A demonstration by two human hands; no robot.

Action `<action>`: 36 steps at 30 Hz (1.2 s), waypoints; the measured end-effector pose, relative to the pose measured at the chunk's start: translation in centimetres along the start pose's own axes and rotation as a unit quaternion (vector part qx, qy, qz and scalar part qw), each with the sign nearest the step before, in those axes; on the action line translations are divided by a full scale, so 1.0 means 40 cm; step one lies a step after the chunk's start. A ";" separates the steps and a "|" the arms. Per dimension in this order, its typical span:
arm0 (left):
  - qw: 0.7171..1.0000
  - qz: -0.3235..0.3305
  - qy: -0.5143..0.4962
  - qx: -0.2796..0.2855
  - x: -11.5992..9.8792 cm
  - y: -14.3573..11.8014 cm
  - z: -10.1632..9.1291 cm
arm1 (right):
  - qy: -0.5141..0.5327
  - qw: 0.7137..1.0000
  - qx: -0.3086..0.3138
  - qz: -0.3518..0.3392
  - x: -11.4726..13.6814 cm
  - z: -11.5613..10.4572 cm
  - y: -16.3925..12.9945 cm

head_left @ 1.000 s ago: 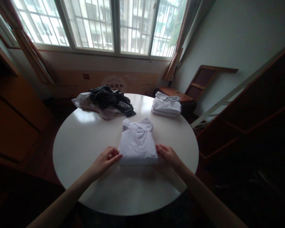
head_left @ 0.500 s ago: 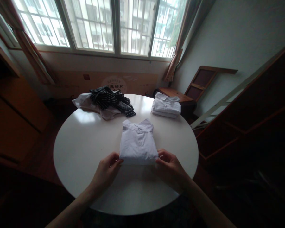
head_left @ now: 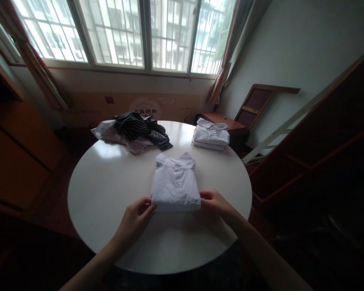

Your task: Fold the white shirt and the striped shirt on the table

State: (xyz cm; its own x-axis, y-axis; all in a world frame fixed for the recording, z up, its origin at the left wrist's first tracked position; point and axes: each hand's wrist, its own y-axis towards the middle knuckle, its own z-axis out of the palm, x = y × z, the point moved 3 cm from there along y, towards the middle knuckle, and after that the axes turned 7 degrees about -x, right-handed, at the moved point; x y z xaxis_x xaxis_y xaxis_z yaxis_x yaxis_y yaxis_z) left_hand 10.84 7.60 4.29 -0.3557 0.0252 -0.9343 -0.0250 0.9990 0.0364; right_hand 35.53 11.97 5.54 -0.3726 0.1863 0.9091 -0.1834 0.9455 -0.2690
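left hand (head_left: pixel 135 218) pinches the near left corner of the folded white shirt (head_left: pixel 176 184); right hand (head_left: pixel 216 204) grips its near right corner. the shirt lies flat mid-bench (head_left: pixel 109 190). at 1 o'clock a stack of folded shirts (head_left: pixel 211 134); at 11 o'clock a striped heap of clothes (head_left: pixel 139 127).

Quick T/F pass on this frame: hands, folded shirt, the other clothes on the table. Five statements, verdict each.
1. Both hands touch the near corners of the folded white shirt. True: left hand, right hand.
2. The shirt's collar points toward the person. False: it points toward the window.
3. A stack of folded white shirts sits at the far right of the round table. True.
4. The striped dark garment is neatly folded. False: it lies crumpled.
5. The right hand holds a hanger. False: it only touches the shirt.
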 end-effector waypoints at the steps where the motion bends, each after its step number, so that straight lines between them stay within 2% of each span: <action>1: 1.000 0.001 0.002 0.000 0.001 0.000 0.000 | 0.000 1.000 0.008 -0.002 0.003 0.000 0.002; 7: 1.000 0.006 0.010 -0.004 0.011 0.001 0.001 | -0.025 0.998 0.050 0.001 -0.004 0.007 0.022; 15: 1.000 0.006 -0.024 -0.009 0.002 -0.002 0.000 | 0.028 0.995 0.090 -0.034 -0.015 0.002 0.036; 17: 0.998 0.003 -0.062 -0.011 0.002 -0.003 -0.001 | 0.028 0.996 0.076 -0.037 -0.018 -0.001 0.029; 20: 0.991 -0.033 -0.129 -0.006 0.011 0.002 0.003 | 0.056 0.997 0.005 -0.053 -0.017 -0.004 0.018; 22: 0.979 -0.071 -0.190 0.005 0.018 0.014 0.011 | 0.085 0.993 -0.037 -0.073 -0.012 -0.002 0.017; 25: 0.953 -0.119 -0.277 0.035 0.022 0.047 0.029 | 0.113 0.988 -0.059 -0.089 -0.003 0.004 0.029; 27: 0.946 -0.141 -0.286 0.055 0.022 0.073 0.038 | 0.105 0.989 -0.074 -0.078 -0.001 0.004 0.045; 30: 0.951 -0.166 -0.250 0.071 0.021 0.107 0.043 | 0.052 0.991 -0.115 -0.052 0.001 -0.004 0.072; 33: 0.956 -0.175 -0.222 0.085 0.013 0.127 0.045 | 0.002 0.996 -0.088 -0.033 0.005 0.000 0.089; 36: 0.960 -0.149 -0.219 0.092 -0.006 0.131 0.046 | -0.025 0.999 -0.046 -0.012 0.011 0.014 0.096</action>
State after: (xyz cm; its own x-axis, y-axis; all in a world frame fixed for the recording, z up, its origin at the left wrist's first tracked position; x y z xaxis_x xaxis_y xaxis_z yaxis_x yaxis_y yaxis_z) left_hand 12.54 12.90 4.06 0.0689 -0.2907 -0.9543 0.1157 0.9525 -0.2818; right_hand 34.16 15.52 4.74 -0.4153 0.1521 0.8969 -0.1095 0.9704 -0.2153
